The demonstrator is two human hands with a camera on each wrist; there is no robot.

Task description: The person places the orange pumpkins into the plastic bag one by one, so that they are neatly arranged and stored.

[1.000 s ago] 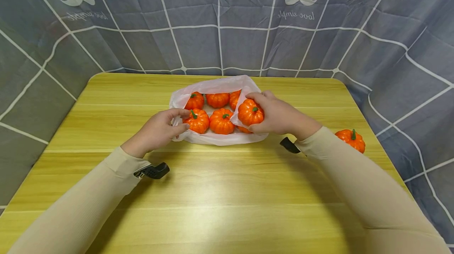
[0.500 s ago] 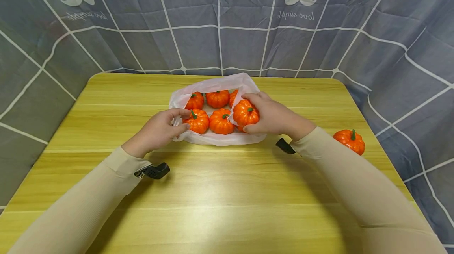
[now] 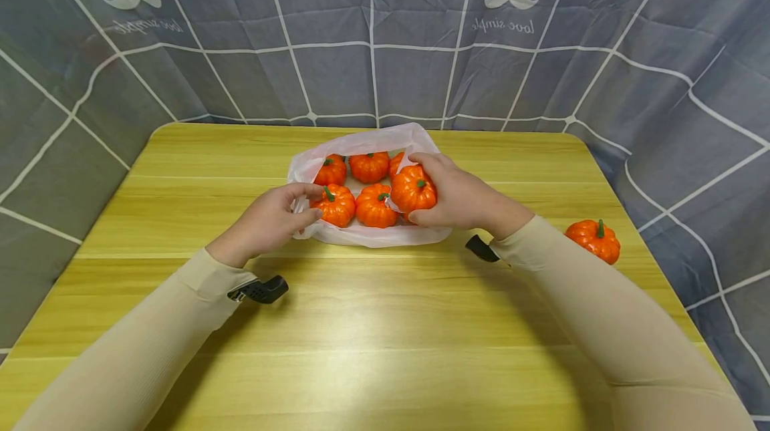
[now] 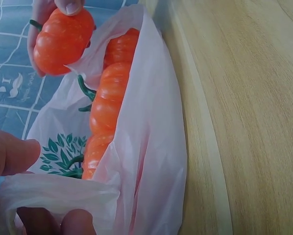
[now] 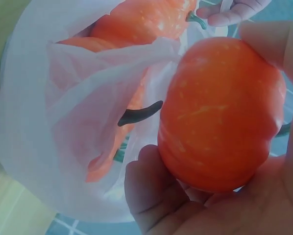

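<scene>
My right hand [image 3: 460, 198] grips a small orange pumpkin [image 3: 412, 188] with a green stem, above the right end of a thin white plastic bag [image 3: 367, 237]. The right wrist view shows this pumpkin close up, between thumb and fingers, beside the bag's folded edge. At the bag's left end my left hand [image 3: 267, 222] holds the edge; the left wrist view shows a strip of plastic [image 4: 53, 188] looped over its fingers. Several like pumpkins lie in the bag, among them a front-left pumpkin [image 3: 337, 206] near my left fingertips. The bag's right corner is partly hidden by my right hand.
Another orange pumpkin [image 3: 594, 240] sits on the wooden table [image 3: 361, 324] at the right, partly behind my right sleeve. A grey curtain [image 3: 409, 83] with white lines hangs along the back and sides.
My right hand has moved a little left with its pumpkin, further over the bag's opening. The bag's right side has shifted slightly. My left hand stays in place.
</scene>
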